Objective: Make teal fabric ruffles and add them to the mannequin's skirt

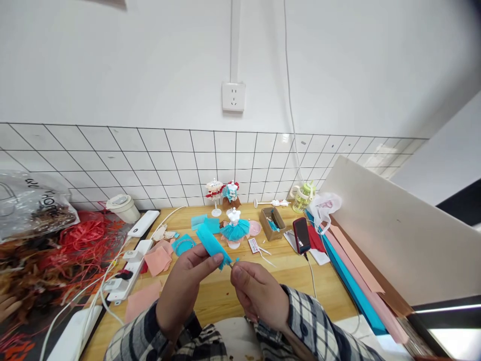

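My left hand [184,288] pinches a strip of turquoise fabric [211,242] and holds it up over the wooden table [285,281]. My right hand [257,293] is closed just right of the strip's frayed lower end, its fingertips pinching something tiny and turquoise that I cannot make out. Behind the hands a small white mannequin in a turquoise tutu [234,228] stands upright. Two more dressed mini mannequins [224,194] stand by the tiled wall.
Pink felt pieces [158,260] and a white power strip [130,273] lie at left, beside red raffia [84,238]. A small cardboard box [272,223], a red phone [301,234], a green bottle [302,196] and long coloured felt sheets [356,281] sit at right.
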`<state>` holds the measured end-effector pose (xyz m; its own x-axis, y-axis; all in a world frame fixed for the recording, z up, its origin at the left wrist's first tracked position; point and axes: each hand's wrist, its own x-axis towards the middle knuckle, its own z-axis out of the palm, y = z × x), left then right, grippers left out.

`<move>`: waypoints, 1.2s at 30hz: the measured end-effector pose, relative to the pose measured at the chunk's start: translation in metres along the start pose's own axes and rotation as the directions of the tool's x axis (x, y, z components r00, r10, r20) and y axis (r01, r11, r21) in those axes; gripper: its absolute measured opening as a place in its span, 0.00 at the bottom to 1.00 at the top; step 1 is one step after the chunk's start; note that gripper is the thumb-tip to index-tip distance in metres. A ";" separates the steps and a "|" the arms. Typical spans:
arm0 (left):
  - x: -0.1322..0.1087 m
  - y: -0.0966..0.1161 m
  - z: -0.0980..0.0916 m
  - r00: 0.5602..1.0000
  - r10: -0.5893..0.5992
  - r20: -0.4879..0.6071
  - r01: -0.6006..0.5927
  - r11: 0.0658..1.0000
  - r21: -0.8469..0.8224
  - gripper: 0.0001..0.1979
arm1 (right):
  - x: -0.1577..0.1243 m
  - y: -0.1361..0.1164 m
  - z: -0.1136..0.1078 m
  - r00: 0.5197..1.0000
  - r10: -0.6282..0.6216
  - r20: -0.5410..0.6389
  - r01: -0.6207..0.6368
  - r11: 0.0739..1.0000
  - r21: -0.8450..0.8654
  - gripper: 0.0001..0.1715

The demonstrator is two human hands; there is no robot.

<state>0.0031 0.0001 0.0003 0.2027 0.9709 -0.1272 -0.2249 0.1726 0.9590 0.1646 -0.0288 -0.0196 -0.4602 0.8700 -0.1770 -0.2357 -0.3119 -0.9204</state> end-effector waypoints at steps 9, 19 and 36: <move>0.000 0.001 0.003 0.999 0.018 -0.037 -0.021 0.996 -0.086 0.12 | 0.001 0.001 0.000 1.000 0.008 0.006 -0.008 1.000 -0.011 0.29; -0.002 -0.006 0.007 0.993 0.008 -0.119 -0.013 0.999 -0.045 0.11 | -0.001 0.005 0.003 0.982 -0.109 -0.152 0.067 0.965 -0.255 0.28; -0.003 -0.006 0.013 0.992 0.019 -0.124 -0.019 1.000 0.000 0.10 | 0.001 0.004 0.006 0.981 -0.110 -0.158 0.086 0.985 -0.148 0.29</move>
<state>0.0159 -0.0060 -0.0018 0.0791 0.9871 -0.1392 -0.2291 0.1539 0.9612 0.1577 -0.0314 -0.0218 -0.2906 0.9483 -0.1279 -0.1451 -0.1758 -0.9737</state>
